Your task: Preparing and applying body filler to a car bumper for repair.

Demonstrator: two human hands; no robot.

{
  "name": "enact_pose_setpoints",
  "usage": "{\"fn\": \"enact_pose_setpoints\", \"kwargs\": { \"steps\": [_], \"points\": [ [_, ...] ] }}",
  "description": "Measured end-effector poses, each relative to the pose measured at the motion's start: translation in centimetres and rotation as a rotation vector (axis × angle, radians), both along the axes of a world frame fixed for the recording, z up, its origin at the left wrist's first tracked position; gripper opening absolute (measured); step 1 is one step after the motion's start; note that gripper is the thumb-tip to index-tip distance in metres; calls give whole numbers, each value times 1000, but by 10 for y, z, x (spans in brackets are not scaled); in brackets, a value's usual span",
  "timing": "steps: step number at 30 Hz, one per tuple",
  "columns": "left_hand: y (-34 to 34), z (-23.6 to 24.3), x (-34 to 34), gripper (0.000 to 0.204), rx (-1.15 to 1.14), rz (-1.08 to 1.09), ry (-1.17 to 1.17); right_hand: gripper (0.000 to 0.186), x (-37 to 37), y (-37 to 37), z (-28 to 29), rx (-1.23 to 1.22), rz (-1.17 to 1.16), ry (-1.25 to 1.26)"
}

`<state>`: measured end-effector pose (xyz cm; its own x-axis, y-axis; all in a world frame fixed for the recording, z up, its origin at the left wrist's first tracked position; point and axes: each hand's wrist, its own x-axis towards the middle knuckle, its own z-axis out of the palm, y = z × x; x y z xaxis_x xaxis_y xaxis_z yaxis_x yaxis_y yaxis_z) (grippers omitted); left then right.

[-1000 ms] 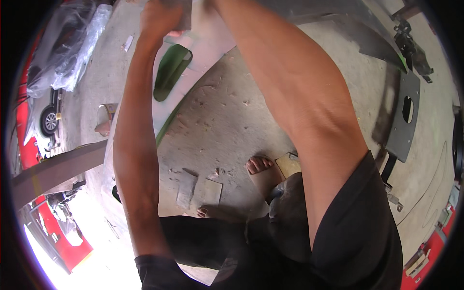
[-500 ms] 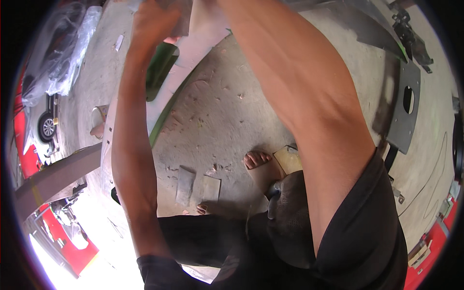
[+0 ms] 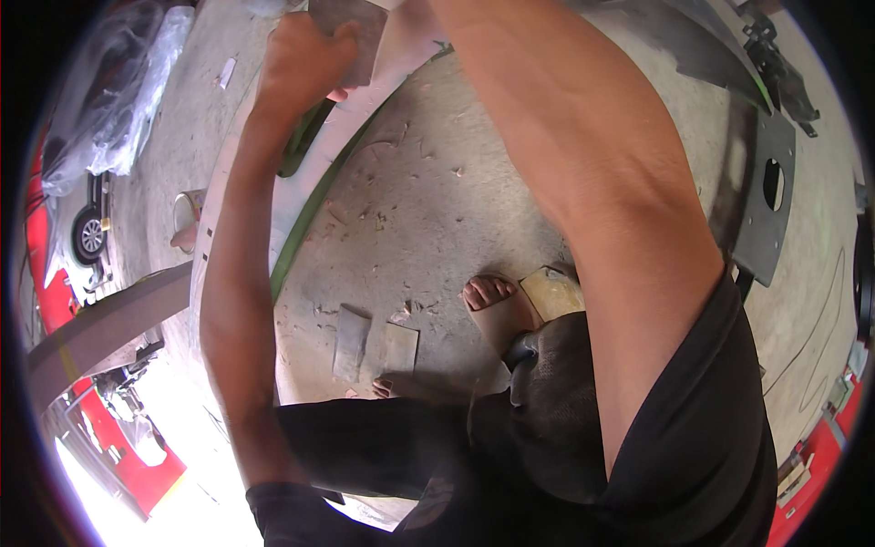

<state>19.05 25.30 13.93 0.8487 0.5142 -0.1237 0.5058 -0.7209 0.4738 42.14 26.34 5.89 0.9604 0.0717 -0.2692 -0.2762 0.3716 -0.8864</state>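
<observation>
Dark flat sheet [image 3: 366, 44] was clamped in your left hand [image 3: 305, 56] at the top, by a pale, green-edged panel [image 3: 343, 124]; your right hand was out of view, its grip impossible to tell.

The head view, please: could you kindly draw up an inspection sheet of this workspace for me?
Surface: concrete floor, strewn with small debris.
Job's things: pale green-edged panel; dark gray sheet.
Clutter: flat rectangular pieces on the floor; clear plastic sheeting, left.
Hands: left hand grips the dark gray sheet; right hand out of view.
Cables: thin curved line, right; cable or mark unclear.
Surroundings: spoked wheel, left; perforated gray bracket, right.
</observation>
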Motion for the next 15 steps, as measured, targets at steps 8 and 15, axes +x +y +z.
{"fn": "enact_pose_setpoints", "kwargs": {
  "steps": [8,15],
  "points": [
    [16,-2,-72,39,-60,59,-14,60,3,3,0,84,7,43],
    [16,2,-85,37,-173,7,-71,60,-5,1,-2,157,6,82]
  ]
}}
